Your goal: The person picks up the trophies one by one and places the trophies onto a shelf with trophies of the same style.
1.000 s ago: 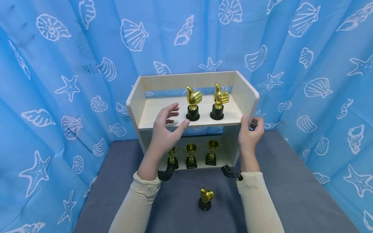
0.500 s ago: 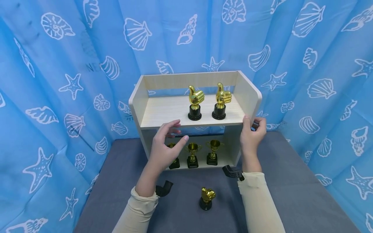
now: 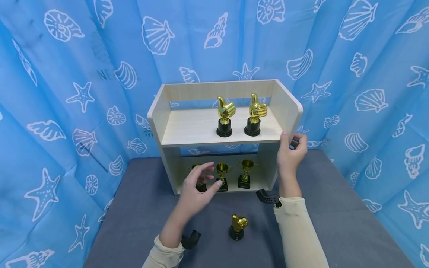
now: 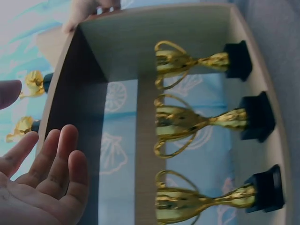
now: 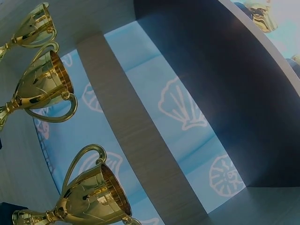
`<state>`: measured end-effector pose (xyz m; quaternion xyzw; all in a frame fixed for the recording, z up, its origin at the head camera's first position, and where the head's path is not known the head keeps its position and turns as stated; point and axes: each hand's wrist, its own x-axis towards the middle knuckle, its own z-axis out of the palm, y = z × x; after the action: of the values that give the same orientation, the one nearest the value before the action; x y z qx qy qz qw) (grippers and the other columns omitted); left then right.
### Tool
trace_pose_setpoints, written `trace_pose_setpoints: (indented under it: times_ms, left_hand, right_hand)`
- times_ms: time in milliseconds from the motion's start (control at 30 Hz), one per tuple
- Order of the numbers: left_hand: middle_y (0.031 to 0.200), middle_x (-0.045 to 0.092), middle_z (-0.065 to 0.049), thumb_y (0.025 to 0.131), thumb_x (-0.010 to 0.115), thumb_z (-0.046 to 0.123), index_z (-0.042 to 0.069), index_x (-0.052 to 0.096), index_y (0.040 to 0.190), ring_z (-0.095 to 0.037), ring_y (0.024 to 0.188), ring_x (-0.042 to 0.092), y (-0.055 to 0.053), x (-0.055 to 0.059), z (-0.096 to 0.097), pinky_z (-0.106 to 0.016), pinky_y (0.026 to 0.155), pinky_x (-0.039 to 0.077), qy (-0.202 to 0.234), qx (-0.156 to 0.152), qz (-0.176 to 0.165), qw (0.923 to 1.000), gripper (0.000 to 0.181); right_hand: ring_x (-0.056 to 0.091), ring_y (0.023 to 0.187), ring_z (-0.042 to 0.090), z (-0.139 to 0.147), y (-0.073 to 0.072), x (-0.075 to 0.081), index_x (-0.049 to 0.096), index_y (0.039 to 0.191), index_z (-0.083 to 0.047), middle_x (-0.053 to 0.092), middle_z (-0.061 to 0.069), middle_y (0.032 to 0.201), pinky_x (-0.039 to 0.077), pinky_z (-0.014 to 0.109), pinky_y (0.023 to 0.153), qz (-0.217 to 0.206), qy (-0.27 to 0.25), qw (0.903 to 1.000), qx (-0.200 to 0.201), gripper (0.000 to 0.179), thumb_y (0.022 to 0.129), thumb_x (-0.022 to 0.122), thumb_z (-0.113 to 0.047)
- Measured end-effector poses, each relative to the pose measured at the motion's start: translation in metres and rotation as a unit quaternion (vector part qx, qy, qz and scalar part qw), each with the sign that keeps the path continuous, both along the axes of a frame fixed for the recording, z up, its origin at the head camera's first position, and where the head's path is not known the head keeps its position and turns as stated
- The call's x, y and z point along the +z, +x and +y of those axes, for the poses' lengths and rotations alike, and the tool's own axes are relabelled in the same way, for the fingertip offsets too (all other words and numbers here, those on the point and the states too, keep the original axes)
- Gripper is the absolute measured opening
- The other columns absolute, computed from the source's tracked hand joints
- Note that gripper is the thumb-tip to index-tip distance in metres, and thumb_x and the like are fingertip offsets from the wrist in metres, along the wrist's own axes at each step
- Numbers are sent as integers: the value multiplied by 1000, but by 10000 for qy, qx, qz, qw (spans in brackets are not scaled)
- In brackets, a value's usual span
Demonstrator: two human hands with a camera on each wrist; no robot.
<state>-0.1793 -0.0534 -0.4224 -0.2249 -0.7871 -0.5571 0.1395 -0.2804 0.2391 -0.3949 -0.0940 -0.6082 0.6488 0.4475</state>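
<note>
In the head view a pale wooden two-tier shelf (image 3: 187, 128) stands against the curtain. My right hand (image 3: 289, 154) grips its right side panel, thumb at the front edge and fingers curled around the outside. My left hand (image 3: 196, 191) hovers before the lower tier with fingers spread and nothing in them, partly covering the gold trophy cups on the left and in the middle. The right trophy cup (image 3: 246, 173) shows whole. Two gold thumbs-up trophies (image 3: 225, 117) (image 3: 254, 115) stand upright on the upper tier. Another thumbs-up trophy (image 3: 237, 227) is on the table in front.
A grey cloth (image 3: 134, 208) covers the table under the shelf. Behind and on both sides hangs a blue curtain (image 3: 100, 67) with white shell prints. In the left wrist view, three trophy cups (image 4: 187, 119) line the lower tier.
My left hand has come down and back from the upper tier's front to before the lower tier. The right hand keeps its hold on the side panel. The trophies stay where they were.
</note>
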Motion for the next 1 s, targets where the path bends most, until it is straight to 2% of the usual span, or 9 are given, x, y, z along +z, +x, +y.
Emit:
trace_pose_setpoints:
  times_ms: [167, 333, 433, 633, 800, 867, 1000]
  left_hand:
    - [134, 65, 6, 99, 78, 30, 33, 58, 149, -12, 111, 70, 8, -11, 1, -36, 94, 56, -85, -41, -335, 9994, 54]
    - [133, 65, 8, 98, 79, 31, 34, 60, 146, -13, 110, 69, 12, -19, 2, -35, 94, 56, -88, -62, -527, 9986, 52]
    - [132, 65, 9, 97, 80, 31, 34, 61, 145, -17, 110, 69, 15, -23, 3, -36, 94, 56, -103, -137, -636, 9978, 52]
    - [126, 66, 12, 97, 80, 33, 36, 63, 142, -17, 109, 70, 20, -33, 6, -35, 95, 54, -212, -328, -925, 9949, 48]
    - [128, 66, 13, 97, 81, 36, 38, 63, 140, -22, 110, 70, 24, -40, 9, -33, 95, 54, -238, -437, -1099, 9927, 47]
    - [129, 66, 14, 97, 80, 37, 38, 63, 140, -24, 112, 69, 25, -42, 9, -34, 95, 54, -234, -479, -1131, 9922, 47]
    - [127, 65, 17, 97, 79, 42, 40, 63, 140, -15, 111, 69, 29, -47, 11, -33, 95, 55, -332, -502, -1189, 9911, 46]
  right_hand:
    - [55, 106, 11, -9, 11, 11, 61, 112, -5, 59, 5, 125, 47, 31, 88, -27, -25, 10000, -8, 17, 102, 67, -17]
    - [54, 103, 11, -14, 20, 21, 62, 108, -11, 60, 2, 120, 46, 30, 86, -48, -39, 10000, 41, 10, 103, 66, -19]
    - [54, 103, 11, -13, 17, 19, 62, 106, -13, 60, 1, 119, 45, 30, 86, -33, -58, 10000, 22, 9, 102, 67, -19]
    - [56, 102, 12, -2, 0, 3, 61, 103, -15, 60, -2, 118, 46, 31, 85, 52, -61, 10000, -51, 11, 101, 69, -20]
    - [57, 105, 13, 1, -3, 0, 61, 105, -16, 61, -2, 120, 47, 31, 86, 66, -24, 10000, -5, 14, 101, 71, -25]
    - [56, 104, 13, -4, 4, 6, 61, 105, -15, 60, -3, 119, 47, 31, 86, 80, -42, 10000, 25, 12, 101, 70, -23]
    - [55, 102, 12, -12, 15, 18, 60, 103, -15, 59, -3, 117, 46, 31, 86, 72, -97, 9999, 68, 8, 102, 67, -17]
